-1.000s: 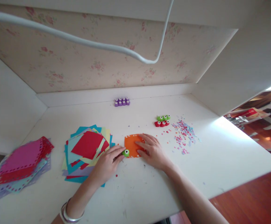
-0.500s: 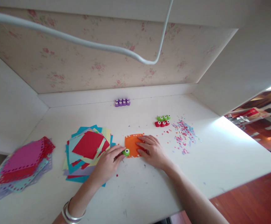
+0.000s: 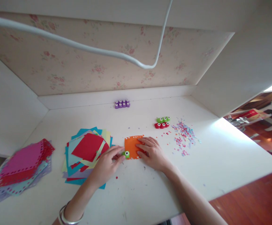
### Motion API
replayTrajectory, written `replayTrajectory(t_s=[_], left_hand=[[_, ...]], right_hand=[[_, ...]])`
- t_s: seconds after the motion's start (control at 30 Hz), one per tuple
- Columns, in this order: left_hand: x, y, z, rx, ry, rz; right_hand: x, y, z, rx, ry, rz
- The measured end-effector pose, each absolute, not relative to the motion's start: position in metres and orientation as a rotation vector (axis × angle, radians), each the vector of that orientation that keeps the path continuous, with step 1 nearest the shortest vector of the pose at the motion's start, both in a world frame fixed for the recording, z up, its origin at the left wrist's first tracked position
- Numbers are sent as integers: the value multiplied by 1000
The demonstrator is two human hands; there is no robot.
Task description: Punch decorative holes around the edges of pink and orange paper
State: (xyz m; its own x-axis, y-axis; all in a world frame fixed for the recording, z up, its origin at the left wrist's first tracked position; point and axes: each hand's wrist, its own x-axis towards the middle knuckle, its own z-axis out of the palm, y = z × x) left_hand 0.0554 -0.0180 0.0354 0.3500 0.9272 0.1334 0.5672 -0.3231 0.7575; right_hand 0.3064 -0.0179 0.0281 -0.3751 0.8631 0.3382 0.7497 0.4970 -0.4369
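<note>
In the head view a square of orange paper (image 3: pixel 131 145) lies on the table, with small shapes punched along its top and bottom edges. My left hand (image 3: pixel 109 163) grips a small green craft punch (image 3: pixel 126 154) at the paper's lower left edge, thumb and fingers closed around its side. The punch has a white top with a dark star. My right hand (image 3: pixel 153 153) lies flat across the paper's right side, fingers spread and holding nothing; it hides that edge.
Left of my hands are a pile of coloured sheets (image 3: pixel 86 147) and a stack of punched sheets (image 3: pixel 23 159). Purple punches (image 3: pixel 122 104) stand by the wall; green punches (image 3: pixel 163 119) and red punches (image 3: pixel 161 125) sit near scattered confetti (image 3: pixel 184 136). A white cable (image 3: pixel 98 51) hangs above.
My left fingers have loosened slightly around the green punch, which stays at the paper's left edge. My right hand keeps its place on the orange paper. The camera has shifted slightly.
</note>
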Motion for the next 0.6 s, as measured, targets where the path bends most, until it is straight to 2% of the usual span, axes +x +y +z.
replayTrajectory(t_s=[0.6], left_hand=[[75, -2, 54, 2014, 1258, 608]], right_hand=[[307, -20, 31, -1313, -2214, 278]])
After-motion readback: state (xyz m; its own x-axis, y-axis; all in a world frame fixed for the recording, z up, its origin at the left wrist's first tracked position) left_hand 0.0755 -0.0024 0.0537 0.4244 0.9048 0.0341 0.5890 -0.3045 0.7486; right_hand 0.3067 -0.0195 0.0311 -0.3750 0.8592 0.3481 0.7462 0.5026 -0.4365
